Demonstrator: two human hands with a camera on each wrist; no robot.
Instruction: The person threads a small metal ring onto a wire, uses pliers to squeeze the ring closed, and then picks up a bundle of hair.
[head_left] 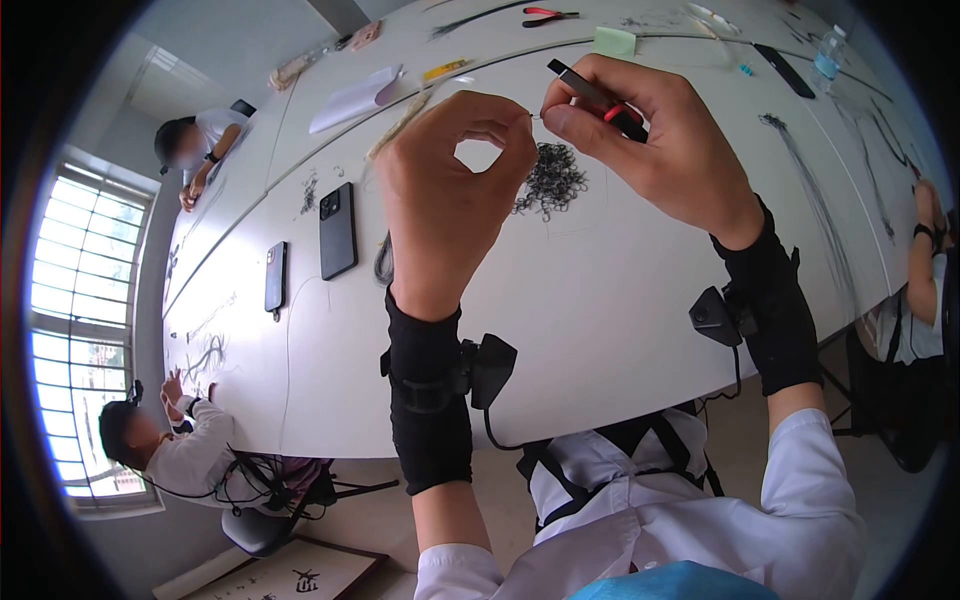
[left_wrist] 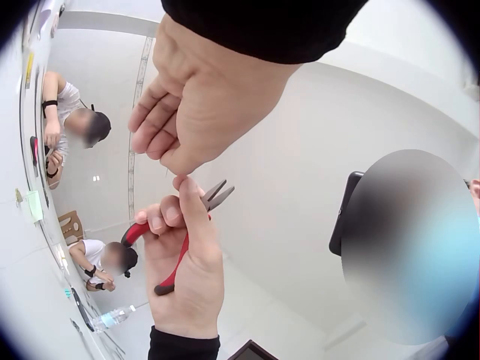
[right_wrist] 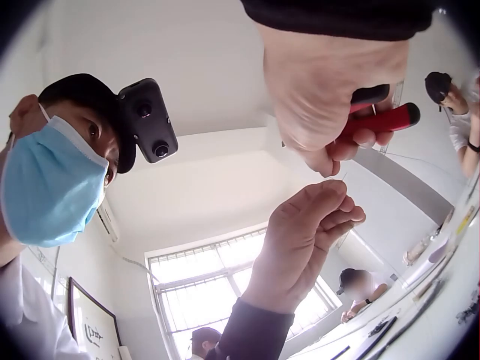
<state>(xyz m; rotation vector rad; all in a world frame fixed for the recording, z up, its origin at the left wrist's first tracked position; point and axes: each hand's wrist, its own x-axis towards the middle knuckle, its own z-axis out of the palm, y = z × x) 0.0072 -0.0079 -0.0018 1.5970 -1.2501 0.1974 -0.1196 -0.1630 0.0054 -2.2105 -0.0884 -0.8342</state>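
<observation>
In the head view the left hand (head_left: 445, 185) pinches a tiny dark piece, likely wire, between thumb and index finger. The right hand (head_left: 665, 140) is just right of it, its thumb and index fingertips meeting the same small piece. Red-handled pliers (left_wrist: 180, 247) lie in the right hand's curled fingers, their slightly parted jaws clear of the piece. The left wrist view shows the fingertips of both hands nearly touching. Beneath the hands on the white table (head_left: 590, 330) is a pile of small dark wire loops (head_left: 555, 180).
Two phones (head_left: 338, 230) (head_left: 276, 276) lie left of the hands. Farther back are paper (head_left: 355, 100), a green note (head_left: 614, 41), other pliers (head_left: 548, 16) and a water bottle (head_left: 829, 55). Long wires (head_left: 810, 180) lie at right. Several people sit around the table.
</observation>
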